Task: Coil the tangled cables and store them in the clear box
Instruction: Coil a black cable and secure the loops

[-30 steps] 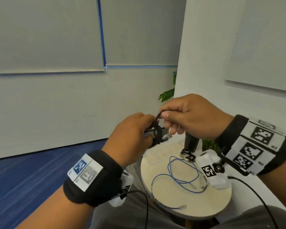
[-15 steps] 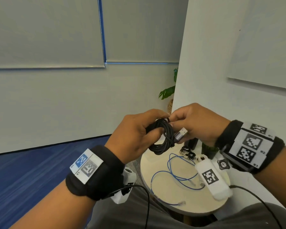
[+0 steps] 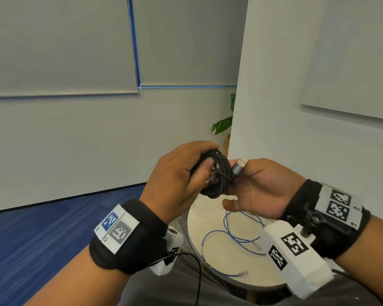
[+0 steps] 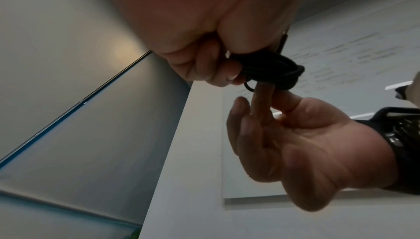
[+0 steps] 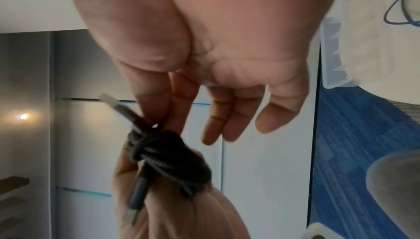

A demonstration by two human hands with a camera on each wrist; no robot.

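Our left hand (image 3: 177,173) grips the coiled black cable (image 3: 217,175); our right hand (image 3: 259,186) pinches its plug end. Below them, a round table (image 3: 199,230) carries a blue cable (image 3: 230,235); blue floor (image 3: 42,239) lies left.

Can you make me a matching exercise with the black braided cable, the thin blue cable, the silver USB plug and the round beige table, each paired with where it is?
Things:
1. black braided cable
2. thin blue cable
3. silver USB plug
4. round beige table

Places:
A. lying loose on the tabletop
B. pinched by the right hand
C. coiled in the left hand
D. below both hands

Pairs: 1-C, 2-A, 3-B, 4-D
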